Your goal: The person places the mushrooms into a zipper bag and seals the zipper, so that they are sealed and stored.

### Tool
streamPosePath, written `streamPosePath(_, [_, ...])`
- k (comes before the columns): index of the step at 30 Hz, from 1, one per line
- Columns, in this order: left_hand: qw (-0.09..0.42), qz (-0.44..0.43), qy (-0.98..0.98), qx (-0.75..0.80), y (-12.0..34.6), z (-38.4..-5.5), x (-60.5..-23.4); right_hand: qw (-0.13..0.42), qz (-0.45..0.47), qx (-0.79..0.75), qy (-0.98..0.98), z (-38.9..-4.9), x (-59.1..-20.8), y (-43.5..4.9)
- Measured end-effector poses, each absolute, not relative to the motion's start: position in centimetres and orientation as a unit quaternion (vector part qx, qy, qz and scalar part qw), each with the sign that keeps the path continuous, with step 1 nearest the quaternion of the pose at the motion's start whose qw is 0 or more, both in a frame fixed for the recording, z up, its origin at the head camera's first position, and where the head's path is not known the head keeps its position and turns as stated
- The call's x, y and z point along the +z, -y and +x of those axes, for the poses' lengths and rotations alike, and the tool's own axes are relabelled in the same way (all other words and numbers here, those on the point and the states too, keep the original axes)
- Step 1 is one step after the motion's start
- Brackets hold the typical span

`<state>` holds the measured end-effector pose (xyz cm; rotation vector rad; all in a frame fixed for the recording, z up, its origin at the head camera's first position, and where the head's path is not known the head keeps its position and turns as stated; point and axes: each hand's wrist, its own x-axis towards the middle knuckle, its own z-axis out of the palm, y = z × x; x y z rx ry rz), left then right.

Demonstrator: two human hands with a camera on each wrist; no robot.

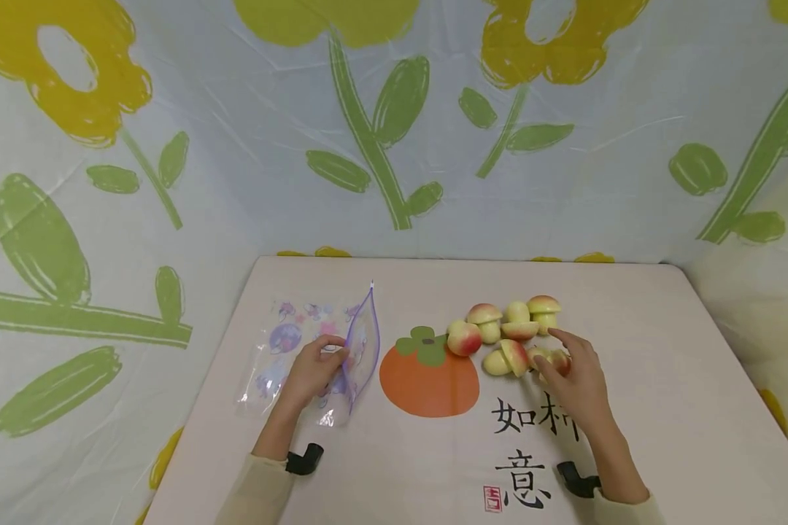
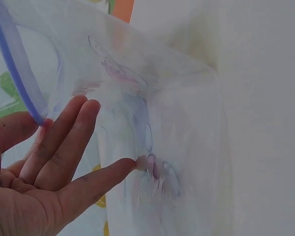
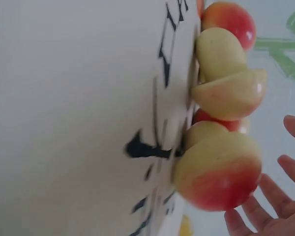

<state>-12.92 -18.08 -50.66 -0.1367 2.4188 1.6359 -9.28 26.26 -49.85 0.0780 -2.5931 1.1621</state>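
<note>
A clear plastic zip bag (image 1: 272,357) with purple trim and a printed pattern lies on the left of the table, its mouth gaping to the right. My left hand (image 1: 317,368) pinches the purple rim between thumb and forefinger; in the left wrist view its other fingers (image 2: 83,123) extend along the plastic. Several yellow toy mushrooms (image 1: 484,321) with reddish caps are grouped right of centre. My right hand (image 1: 574,375) is at the nearest mushroom (image 3: 219,172), fingers apart and partly over it. In the right wrist view the fingertips are beside its cap, not wrapped round it.
The pale table cover (image 1: 657,350) bears a printed orange persimmon (image 1: 430,383) between bag and mushrooms, with black characters (image 1: 522,474) lower right. A flower-patterned curtain (image 1: 249,146) stands behind and at the sides. Black wrist mounts (image 1: 306,459) sit at both sleeves.
</note>
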Motion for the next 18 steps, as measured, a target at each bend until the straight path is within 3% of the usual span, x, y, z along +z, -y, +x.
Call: streamPosePath(18, [0.097, -0.052, -0.835, 0.539, 17.8, -12.9, -50.3, -0.038, -0.104, 0.526, 0.843, -8.7, -50.5, -28.5])
